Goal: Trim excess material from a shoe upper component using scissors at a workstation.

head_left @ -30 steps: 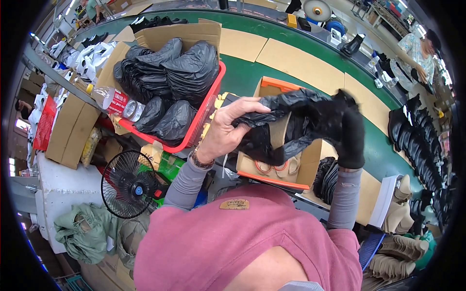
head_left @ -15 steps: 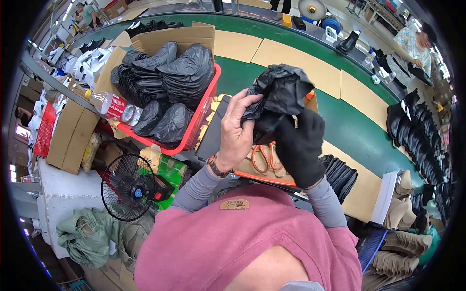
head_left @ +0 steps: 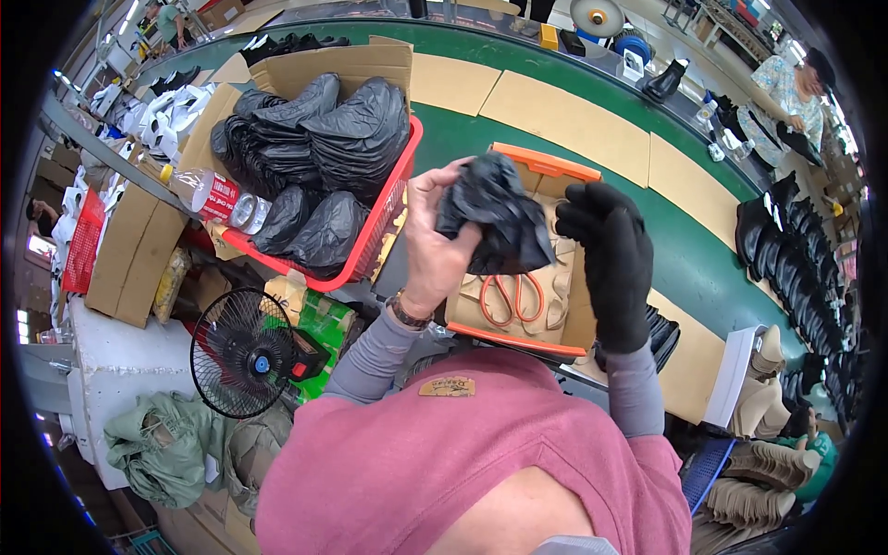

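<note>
Gripping black bundle (head_left: 497,217): left hand (head_left: 433,254) | gloved right hand (head_left: 618,254): loosely curled, apart | scissors (head_left: 510,303): blades hidden

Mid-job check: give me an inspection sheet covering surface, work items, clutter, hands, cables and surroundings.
Surface: green surface with cardboard sheets on it.
Work items: crumpled black plastic bundle held above an open box; orange scissors handles inside the box; more black bundles at the red basket.
Clutter: plastic bottle lying by the basket; small fan at lower left.
Hands: left hand, bare, fingers closed on the bundle; right hand, black-gloved, fingers partly bent, nothing seen in it.
Cables: nothing seen near the hands.
Surroundings: black footwear in rows at right; another person at upper right.
</note>
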A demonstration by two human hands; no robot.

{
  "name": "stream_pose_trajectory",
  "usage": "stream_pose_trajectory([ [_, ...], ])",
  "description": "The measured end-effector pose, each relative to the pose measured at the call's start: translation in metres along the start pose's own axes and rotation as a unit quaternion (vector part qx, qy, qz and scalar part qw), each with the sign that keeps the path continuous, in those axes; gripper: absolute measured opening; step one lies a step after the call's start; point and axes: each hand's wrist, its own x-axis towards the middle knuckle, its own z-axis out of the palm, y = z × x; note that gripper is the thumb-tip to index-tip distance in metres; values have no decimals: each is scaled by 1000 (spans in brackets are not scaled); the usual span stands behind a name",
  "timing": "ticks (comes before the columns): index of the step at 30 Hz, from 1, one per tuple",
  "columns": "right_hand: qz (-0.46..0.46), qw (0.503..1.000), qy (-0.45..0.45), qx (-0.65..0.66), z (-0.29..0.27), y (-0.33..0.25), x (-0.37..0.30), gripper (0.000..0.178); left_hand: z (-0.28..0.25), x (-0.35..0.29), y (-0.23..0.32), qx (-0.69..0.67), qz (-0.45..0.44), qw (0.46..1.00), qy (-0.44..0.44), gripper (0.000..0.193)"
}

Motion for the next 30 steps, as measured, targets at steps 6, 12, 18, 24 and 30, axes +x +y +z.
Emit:
stream_pose_trajectory([
  [6,91,974,-158,-136,14,-10,12,42,17,-13,-1,-3,155,977,-145,85],
  [12,-143,875,-142,-439,21,-2,3,33,7,-6,6,-149,-105,969,-164,67],
  [18,-67,961,-145,-228,15,-8,6,46,-2,5,15,21,-97,993,-65,17],
  [24,-150,890,-126,-412,13,11,5,39,1,4,7,-132,-133,982,-33,21],
  [30,-292,794,-110,-522,16,-3,11,41,-12,11,6,-65,-80,972,-212,40],
])
